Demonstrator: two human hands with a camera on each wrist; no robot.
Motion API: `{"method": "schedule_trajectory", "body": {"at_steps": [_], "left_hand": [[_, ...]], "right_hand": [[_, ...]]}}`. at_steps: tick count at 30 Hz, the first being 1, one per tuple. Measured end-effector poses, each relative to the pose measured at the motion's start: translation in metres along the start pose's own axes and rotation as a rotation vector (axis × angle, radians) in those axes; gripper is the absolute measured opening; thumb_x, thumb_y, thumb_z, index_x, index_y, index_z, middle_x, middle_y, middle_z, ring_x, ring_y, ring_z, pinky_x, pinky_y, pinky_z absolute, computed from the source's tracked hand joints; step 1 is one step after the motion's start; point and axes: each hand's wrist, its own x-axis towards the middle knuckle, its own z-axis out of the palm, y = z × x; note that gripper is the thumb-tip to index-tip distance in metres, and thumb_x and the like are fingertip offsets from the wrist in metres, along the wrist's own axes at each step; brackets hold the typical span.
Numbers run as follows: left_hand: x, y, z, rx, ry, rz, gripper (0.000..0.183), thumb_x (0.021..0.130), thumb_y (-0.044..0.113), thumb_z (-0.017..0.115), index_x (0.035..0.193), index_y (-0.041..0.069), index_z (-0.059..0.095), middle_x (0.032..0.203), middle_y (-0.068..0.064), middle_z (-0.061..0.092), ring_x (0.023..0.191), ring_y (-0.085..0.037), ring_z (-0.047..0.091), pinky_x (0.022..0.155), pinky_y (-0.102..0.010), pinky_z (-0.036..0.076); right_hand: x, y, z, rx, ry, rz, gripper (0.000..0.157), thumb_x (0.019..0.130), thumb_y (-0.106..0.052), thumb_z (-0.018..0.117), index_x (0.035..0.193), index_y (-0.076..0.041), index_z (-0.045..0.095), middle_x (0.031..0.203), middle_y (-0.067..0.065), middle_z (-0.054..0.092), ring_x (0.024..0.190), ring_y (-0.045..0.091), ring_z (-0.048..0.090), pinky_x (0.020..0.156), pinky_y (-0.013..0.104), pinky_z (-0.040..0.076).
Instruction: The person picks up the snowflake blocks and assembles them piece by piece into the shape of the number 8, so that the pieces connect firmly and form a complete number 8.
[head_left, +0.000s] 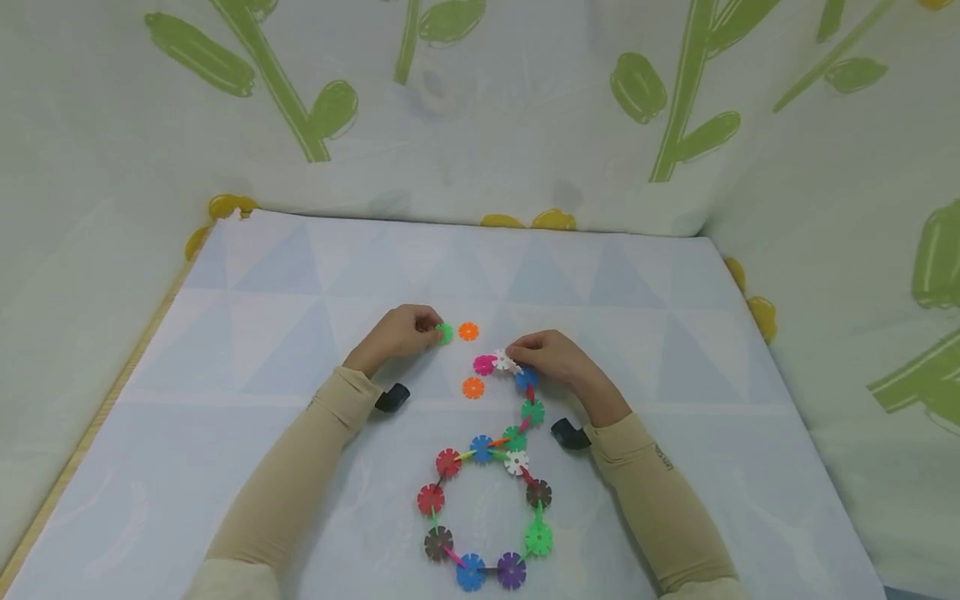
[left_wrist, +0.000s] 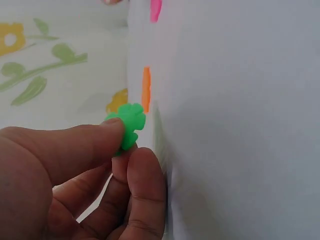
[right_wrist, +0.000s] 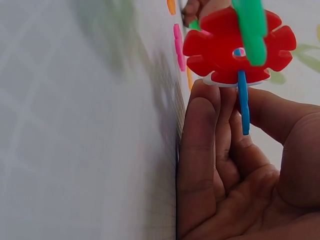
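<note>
My left hand (head_left: 405, 332) pinches a bright green notched plastic disc (left_wrist: 131, 125) between thumb and fingers, at the far middle of the table. My right hand (head_left: 558, 357) pinches a white notched disc (head_left: 502, 360) at the upper end of a linked chain. Below it, a blue disc (right_wrist: 244, 107), a red disc (right_wrist: 215, 50) and a green disc (head_left: 532, 411) follow in the chain. The chain runs down into a ring of interlocked discs, among them a purple disc (head_left: 512, 570) and a brown disc (head_left: 438, 544). A pink disc (head_left: 483, 365) lies beside the white one.
One loose orange disc (head_left: 468, 332) lies right of the green disc, and another orange disc (head_left: 473, 388) lies nearer. The pale table (head_left: 285, 517) has a blue triangle pattern. Behind and beside it hangs a white curtain (head_left: 480, 142) with green plant prints.
</note>
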Motion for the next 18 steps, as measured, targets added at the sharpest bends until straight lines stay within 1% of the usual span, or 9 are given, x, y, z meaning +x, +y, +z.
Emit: {"method": "schedule_trajectory", "body": {"at_steps": [6,12,15,18], "left_hand": [[-0.019,-0.005,0.01,-0.035,-0.007,0.029,0.017,0.097,0.022,0.065,0.108,0.011,0.071,0.095,-0.005,0.065,0.086,-0.02,0.055,0.074,-0.028,0.045],[-0.035,-0.002,0.023,-0.053,-0.003,0.028,0.015,0.097,0.025,0.067,0.106,0.013,0.071,0.098,-0.003,0.068,0.09,-0.019,0.058,0.078,-0.029,0.047],[-0.04,0.002,0.03,-0.074,0.01,0.021,0.014,0.097,0.026,0.068,0.105,0.015,0.072,0.097,-0.003,0.069,0.089,-0.019,0.059,0.078,-0.029,0.048],[-0.043,0.005,0.036,-0.087,0.042,0.038,0.014,0.097,0.025,0.069,0.104,0.014,0.072,0.096,-0.002,0.07,0.087,-0.018,0.06,0.077,-0.03,0.049]], "right_hand": [[-0.002,-0.002,0.0,0.003,-0.003,0.0,0.04,0.1,-0.038,0.063,0.124,-0.007,0.072,0.121,0.01,0.071,0.112,0.025,0.061,0.109,0.047,0.046],[-0.001,-0.001,0.0,0.027,-0.005,-0.007,0.039,0.1,-0.036,0.064,0.123,-0.006,0.073,0.119,0.01,0.071,0.109,0.023,0.061,0.107,0.045,0.048],[0.0,-0.001,0.0,0.03,-0.007,-0.005,0.039,0.1,-0.036,0.064,0.123,-0.006,0.073,0.119,0.01,0.071,0.108,0.022,0.06,0.106,0.045,0.048],[0.0,-0.001,0.001,0.021,-0.007,-0.004,0.039,0.1,-0.036,0.064,0.123,-0.006,0.073,0.119,0.01,0.071,0.109,0.023,0.06,0.107,0.045,0.048]]}}
